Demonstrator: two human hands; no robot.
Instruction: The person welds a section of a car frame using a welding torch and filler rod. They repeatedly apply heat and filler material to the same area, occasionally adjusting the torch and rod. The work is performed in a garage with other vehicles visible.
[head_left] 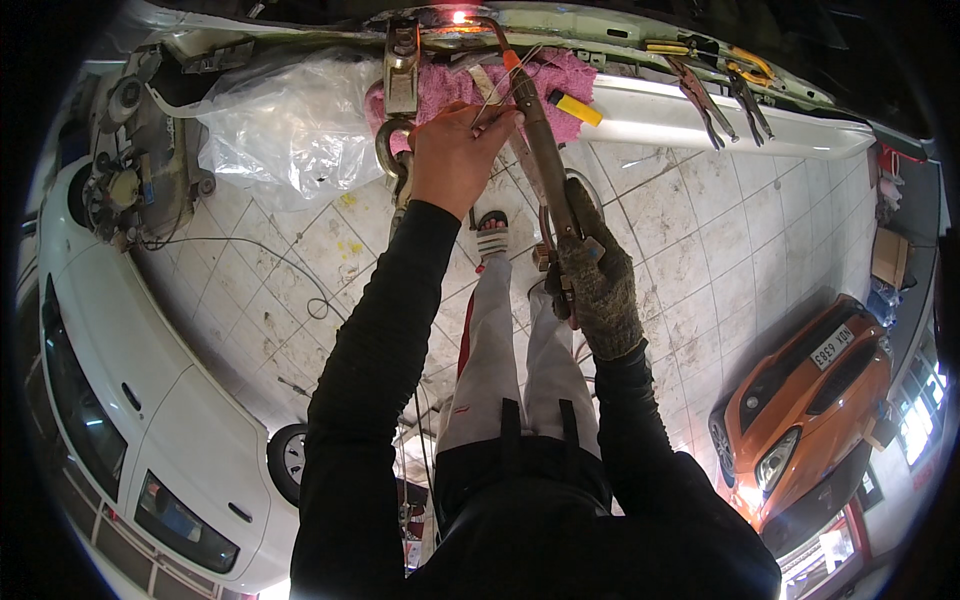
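**Torch (537, 125) at a glowing metal edge (460, 20)**

The gloved right hand (605, 285), at three o'clock, wraps the torch, its tip near twelve; the left hand (453, 145), also towards twelve, pinches thin wire (491, 98). Probably brazing; next calls for steady feeding.

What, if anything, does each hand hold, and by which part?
The right hand grips the torch by its rear end; the left hand seems to pinch a thin wire, exact spot unclear.
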